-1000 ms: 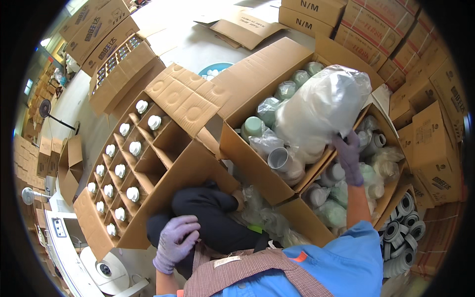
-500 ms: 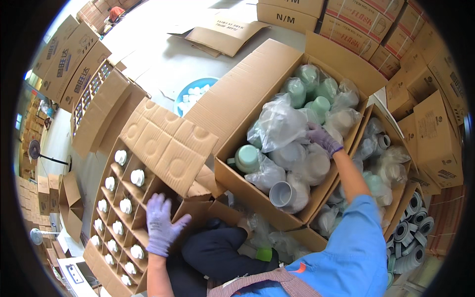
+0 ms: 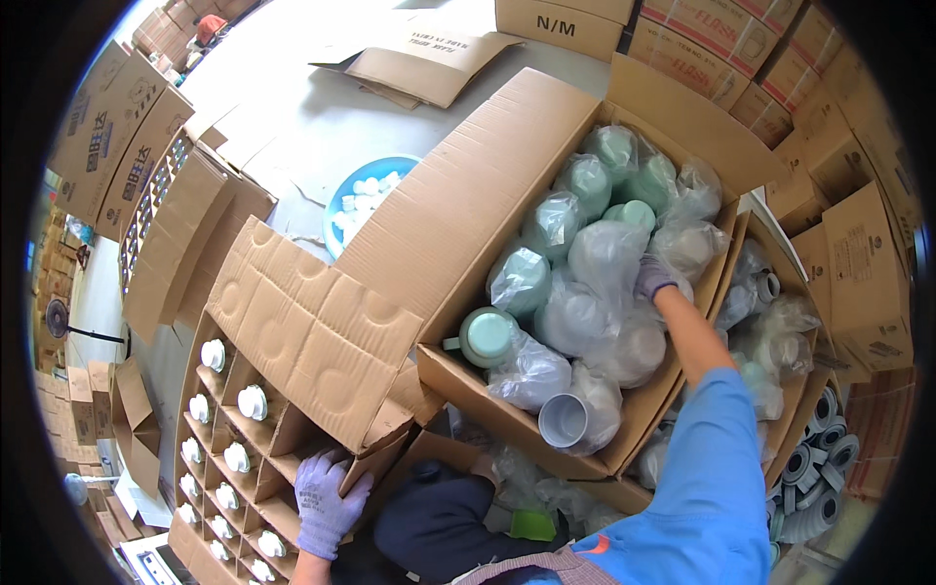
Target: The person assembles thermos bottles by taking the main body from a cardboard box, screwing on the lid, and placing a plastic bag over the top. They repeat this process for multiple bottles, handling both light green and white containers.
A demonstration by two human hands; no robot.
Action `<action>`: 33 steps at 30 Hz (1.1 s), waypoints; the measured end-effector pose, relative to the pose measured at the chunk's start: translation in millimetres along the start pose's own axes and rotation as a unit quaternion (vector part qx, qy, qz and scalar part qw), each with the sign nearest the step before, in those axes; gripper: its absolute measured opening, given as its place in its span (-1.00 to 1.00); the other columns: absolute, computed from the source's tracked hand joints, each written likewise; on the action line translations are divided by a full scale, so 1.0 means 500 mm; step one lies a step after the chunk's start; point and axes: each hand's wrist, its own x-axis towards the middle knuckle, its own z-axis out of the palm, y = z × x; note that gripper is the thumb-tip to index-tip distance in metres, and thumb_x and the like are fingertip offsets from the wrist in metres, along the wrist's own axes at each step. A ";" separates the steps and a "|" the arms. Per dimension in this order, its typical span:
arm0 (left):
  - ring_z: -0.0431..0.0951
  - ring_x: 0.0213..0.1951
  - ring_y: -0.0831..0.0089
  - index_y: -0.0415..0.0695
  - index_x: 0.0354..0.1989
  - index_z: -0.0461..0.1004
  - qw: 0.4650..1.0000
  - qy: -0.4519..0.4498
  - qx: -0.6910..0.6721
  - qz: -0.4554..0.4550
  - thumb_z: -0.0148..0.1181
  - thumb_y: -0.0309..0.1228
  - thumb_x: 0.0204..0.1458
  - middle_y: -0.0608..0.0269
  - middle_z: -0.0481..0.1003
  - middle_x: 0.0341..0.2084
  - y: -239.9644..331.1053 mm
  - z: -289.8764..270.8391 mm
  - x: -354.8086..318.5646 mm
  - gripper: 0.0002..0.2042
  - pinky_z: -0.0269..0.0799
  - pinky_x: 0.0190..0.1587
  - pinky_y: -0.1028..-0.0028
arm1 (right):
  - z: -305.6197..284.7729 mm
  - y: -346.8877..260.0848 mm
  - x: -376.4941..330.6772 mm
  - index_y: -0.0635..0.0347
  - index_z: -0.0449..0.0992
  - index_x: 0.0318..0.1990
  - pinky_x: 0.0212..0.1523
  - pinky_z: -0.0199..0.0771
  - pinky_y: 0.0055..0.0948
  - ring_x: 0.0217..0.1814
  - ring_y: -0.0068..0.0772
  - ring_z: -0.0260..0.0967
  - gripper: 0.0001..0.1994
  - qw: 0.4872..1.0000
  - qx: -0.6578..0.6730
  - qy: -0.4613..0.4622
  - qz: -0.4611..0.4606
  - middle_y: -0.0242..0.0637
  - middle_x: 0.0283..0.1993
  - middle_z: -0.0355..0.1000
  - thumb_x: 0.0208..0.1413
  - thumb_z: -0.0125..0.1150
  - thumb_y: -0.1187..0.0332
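My right hand (image 3: 655, 280), in a purple-grey glove, is inside a large open carton (image 3: 507, 408). Its curled fingers are on a clear plastic bag (image 3: 609, 255) wrapped around a pale rounded piece; the fingertips are partly hidden. Around it lie bagged mint-green flask bodies (image 3: 551, 222), a green mug-like piece with a handle (image 3: 487, 336) and a grey cup (image 3: 564, 421). My left hand (image 3: 330, 499), gloved alike, is closed over the near-right edge of a divided carton (image 3: 283, 439). White-topped pieces (image 3: 252, 402) stand in several of its cells.
A dimpled cardboard sheet (image 3: 312, 331) slants over the divided carton. Behind it stands a blue basin (image 3: 341, 200) of white pieces. Another carton (image 3: 780, 419) of bagged parts adjoins on the right, beside a heap of grey rings (image 3: 809, 468). Stacked cartons (image 3: 863, 278) rise at far right.
My left hand has gone from spread fingers above the divided carton to closing on its edge. The clear bag by my right hand has shifted right, baring more green flask bodies.
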 end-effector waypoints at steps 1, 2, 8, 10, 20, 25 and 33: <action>0.49 -0.25 0.07 -0.15 -0.38 0.55 1.000 0.000 -0.002 0.004 0.34 -0.19 -0.16 0.05 0.52 -0.33 0.002 -0.002 0.005 -0.71 0.35 -0.13 0.17 | 0.042 0.017 0.019 0.17 0.51 0.01 0.00 0.46 -0.25 0.01 -0.14 0.48 -0.59 0.998 -0.058 0.011 0.015 -0.06 0.01 0.50 0.03 0.17 0.19; 0.49 -0.25 0.07 -0.15 -0.38 0.55 1.000 -0.002 -0.002 0.009 0.34 -0.19 -0.17 0.06 0.52 -0.33 0.000 -0.003 0.012 -0.71 0.35 -0.14 0.17 | 0.078 0.041 0.031 0.15 0.53 0.00 0.01 0.46 -0.25 0.04 -0.14 0.47 -0.60 0.993 -0.116 0.025 0.030 -0.05 0.01 0.50 0.01 0.16 0.21; 0.48 -0.29 0.10 -0.11 -0.41 0.53 0.999 -0.031 0.004 -0.022 0.34 -0.19 -0.17 0.11 0.51 -0.37 -0.001 0.004 -0.009 -0.73 0.35 -0.18 0.18 | -0.107 0.031 0.022 0.10 0.60 -0.12 0.01 0.45 -0.18 -0.02 -0.04 0.49 -0.68 0.977 -0.160 -0.098 -0.098 0.01 -0.07 0.52 -0.05 0.14 0.25; 0.47 -0.30 0.10 -0.09 -0.41 0.52 0.999 -0.033 0.006 -0.022 0.35 -0.20 -0.18 0.13 0.50 -0.37 0.002 0.005 -0.011 -0.74 0.34 -0.20 0.18 | -0.234 0.028 0.026 0.08 0.60 -0.16 -0.02 0.46 -0.15 -0.05 0.01 0.49 -0.72 0.998 -0.049 -0.030 0.011 0.04 -0.09 0.52 -0.04 0.11 0.31; 0.46 -0.33 0.09 -0.11 -0.47 0.53 0.998 -0.050 0.019 -0.035 0.36 -0.25 -0.32 0.12 0.50 -0.39 0.014 -0.008 0.014 -0.74 0.34 -0.25 0.19 | -0.092 0.232 0.239 0.11 0.47 0.12 0.20 0.36 -0.21 0.19 0.00 0.39 -0.36 0.987 -0.077 -0.013 0.140 -0.02 0.15 0.43 -0.21 0.41 0.17; 0.46 -0.33 0.10 -0.10 -0.46 0.51 0.998 -0.055 0.011 -0.040 0.37 -0.26 -0.34 0.13 0.49 -0.40 0.012 -0.004 0.006 -0.73 0.32 -0.26 0.20 | -0.059 0.229 0.258 0.14 0.51 0.02 0.01 0.49 -0.23 0.03 -0.09 0.48 -0.37 0.999 -0.002 0.000 0.054 -0.04 -0.05 0.52 -0.32 0.52 0.16; 0.48 -0.31 0.11 -0.12 -0.45 0.51 0.999 -0.042 -0.010 -0.025 0.39 -0.26 -0.29 0.11 0.50 -0.38 0.007 -0.005 0.011 -0.73 0.33 -0.23 0.19 | -0.083 0.158 0.187 0.10 0.49 0.09 0.16 0.39 -0.26 0.20 -0.11 0.38 -0.44 0.987 -0.105 0.011 0.120 -0.10 0.11 0.47 -0.16 0.43 0.24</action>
